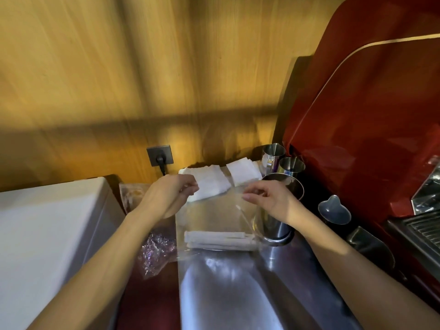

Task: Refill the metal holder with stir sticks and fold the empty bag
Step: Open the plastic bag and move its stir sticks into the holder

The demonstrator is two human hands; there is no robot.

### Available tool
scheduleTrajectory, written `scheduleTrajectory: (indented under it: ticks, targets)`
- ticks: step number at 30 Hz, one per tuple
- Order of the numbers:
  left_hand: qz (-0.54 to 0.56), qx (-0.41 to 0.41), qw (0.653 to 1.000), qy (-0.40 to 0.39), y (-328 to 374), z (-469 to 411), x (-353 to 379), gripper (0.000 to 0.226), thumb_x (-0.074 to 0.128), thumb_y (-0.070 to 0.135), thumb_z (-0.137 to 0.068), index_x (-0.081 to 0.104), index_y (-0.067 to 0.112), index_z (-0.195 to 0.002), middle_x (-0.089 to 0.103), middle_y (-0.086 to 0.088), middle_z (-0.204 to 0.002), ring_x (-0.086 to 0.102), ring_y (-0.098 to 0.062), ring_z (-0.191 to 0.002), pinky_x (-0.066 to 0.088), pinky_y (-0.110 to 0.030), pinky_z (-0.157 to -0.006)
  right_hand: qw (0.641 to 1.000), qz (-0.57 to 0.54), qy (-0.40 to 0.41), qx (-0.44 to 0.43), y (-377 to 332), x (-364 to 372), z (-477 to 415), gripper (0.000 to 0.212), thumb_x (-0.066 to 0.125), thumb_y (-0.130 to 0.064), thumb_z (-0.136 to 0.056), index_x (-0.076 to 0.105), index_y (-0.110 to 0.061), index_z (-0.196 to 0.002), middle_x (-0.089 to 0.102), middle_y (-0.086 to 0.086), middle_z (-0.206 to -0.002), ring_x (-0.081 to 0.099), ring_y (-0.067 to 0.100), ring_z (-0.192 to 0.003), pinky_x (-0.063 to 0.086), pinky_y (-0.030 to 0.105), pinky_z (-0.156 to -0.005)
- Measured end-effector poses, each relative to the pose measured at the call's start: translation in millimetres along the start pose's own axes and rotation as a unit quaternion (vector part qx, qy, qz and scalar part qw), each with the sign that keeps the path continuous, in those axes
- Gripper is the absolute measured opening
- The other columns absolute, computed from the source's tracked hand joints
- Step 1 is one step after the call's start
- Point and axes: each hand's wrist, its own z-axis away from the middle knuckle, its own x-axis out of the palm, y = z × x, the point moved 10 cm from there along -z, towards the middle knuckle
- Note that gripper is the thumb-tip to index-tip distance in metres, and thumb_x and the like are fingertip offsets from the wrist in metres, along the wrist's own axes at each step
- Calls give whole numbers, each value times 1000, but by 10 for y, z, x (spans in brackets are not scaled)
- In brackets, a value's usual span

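A clear plastic bag point(214, 220) hangs upright over the steel counter, and a bundle of pale stir sticks point(219, 240) lies across its bottom. My left hand point(169, 194) pinches the bag's top left corner. My right hand point(269, 198) pinches the top right corner. The two hands hold the bag's mouth between them. The tall metal holder point(283, 186) stands just behind and right of my right hand, partly hidden by that hand and wrist. I cannot see inside it.
White folded napkins point(214, 179) lie behind the bag. Two small steel pitchers point(273, 151) and a metal scoop point(334, 210) stand right, beside a red espresso machine point(369, 115). A crumpled purple wrapper point(157, 251) lies left, next to a white appliance point(47, 222). A wall socket point(160, 155) sits behind.
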Motion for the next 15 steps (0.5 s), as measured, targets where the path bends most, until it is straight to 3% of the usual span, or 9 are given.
scheduleTrajectory:
  ticks: [2, 4, 6, 11, 13, 15]
  targets:
    - [8, -2, 1000, -4, 14, -4, -2, 18, 52, 26, -92, 67, 18, -101, 70, -3, -102, 62, -21, -93, 51, -38, -82, 1000, -8, 27, 0, 46, -23, 46, 9, 61, -23, -86, 70, -21, -85, 67, -7, -78, 61, 5, -77, 45, 20, -70]
    - [12, -6, 999, -42, 23, -23, 84, 18, 53, 25, -92, 66, 18, -102, 69, -3, -107, 61, -20, -97, 50, -35, -84, 996, -31, 80, -16, 11, -99, 89, 12, 62, -21, -85, 69, -27, -79, 64, -15, -73, 59, -7, -72, 42, 8, -65]
    - [20, -13, 997, -67, 31, -28, 130, 17, 54, 26, -92, 65, 19, -102, 69, -2, -109, 61, -19, -99, 49, -31, -84, 992, -47, 110, -35, -54, -130, 99, 12, 62, -18, -85, 68, -24, -77, 63, -16, -70, 57, -7, -70, 41, 6, -63]
    - [-2, 39, 998, -41, 186, -33, 104, 20, 54, 31, -91, 68, 20, -98, 71, 0, -96, 61, -14, -82, 49, -27, -69, 999, -21, 33, -5, -7, 127, 54, 23, 66, -17, -83, 60, -32, -66, 60, -21, -59, 53, -12, -61, 39, 5, -60]
    - [-23, 58, 998, -10, 247, -31, 96, 21, 52, 30, -92, 68, 18, -96, 71, 0, -92, 58, -13, -75, 40, -21, -60, 999, -42, 19, 27, 126, 176, 67, 8, 67, -18, -82, 65, -23, -77, 64, -16, -72, 56, -8, -69, 41, 8, -67]
    - [-18, 74, 995, 62, 306, -16, -41, 20, 50, 26, -94, 66, 15, -93, 69, -1, -85, 58, -15, -71, 35, -21, -58, 996, -71, 6, 52, 246, 215, 120, 4, 66, -16, -82, 68, -16, -85, 69, -6, -83, 62, 2, -81, 46, 20, -78]
